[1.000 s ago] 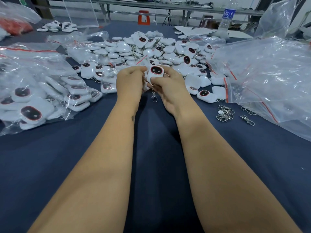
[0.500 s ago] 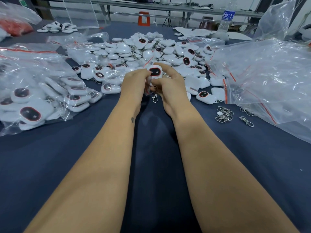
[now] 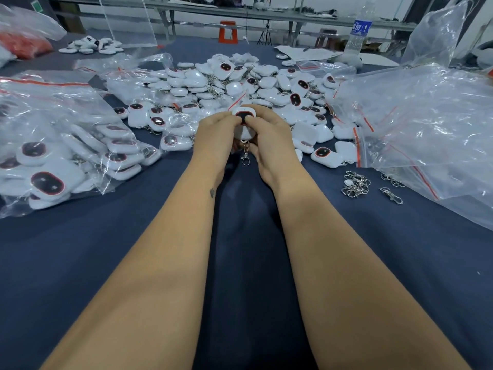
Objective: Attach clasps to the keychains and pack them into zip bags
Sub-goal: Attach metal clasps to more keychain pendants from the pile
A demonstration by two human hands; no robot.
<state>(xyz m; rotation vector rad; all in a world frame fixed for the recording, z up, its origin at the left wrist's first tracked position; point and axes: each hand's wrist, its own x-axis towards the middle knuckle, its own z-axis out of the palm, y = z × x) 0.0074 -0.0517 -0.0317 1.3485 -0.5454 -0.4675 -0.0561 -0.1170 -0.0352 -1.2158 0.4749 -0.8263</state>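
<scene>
Centre frame: left hand (image 3: 217,134) and right hand (image 3: 269,134) fingers curled round one keychain (image 3: 244,119); clasp (image 3: 245,157) dangles attached. Next, likely bagging it.

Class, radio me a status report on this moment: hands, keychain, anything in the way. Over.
Left hand and right hand both gripping one white square plastic keychain. Silver metal clasp hanging beneath it. Nothing blocking the hands.

A clear water bottle (image 3: 358,33) with a blue label stands at the dark blue bench's (image 3: 80,249) far edge; an orange stool (image 3: 227,32) stands beyond.
</scene>
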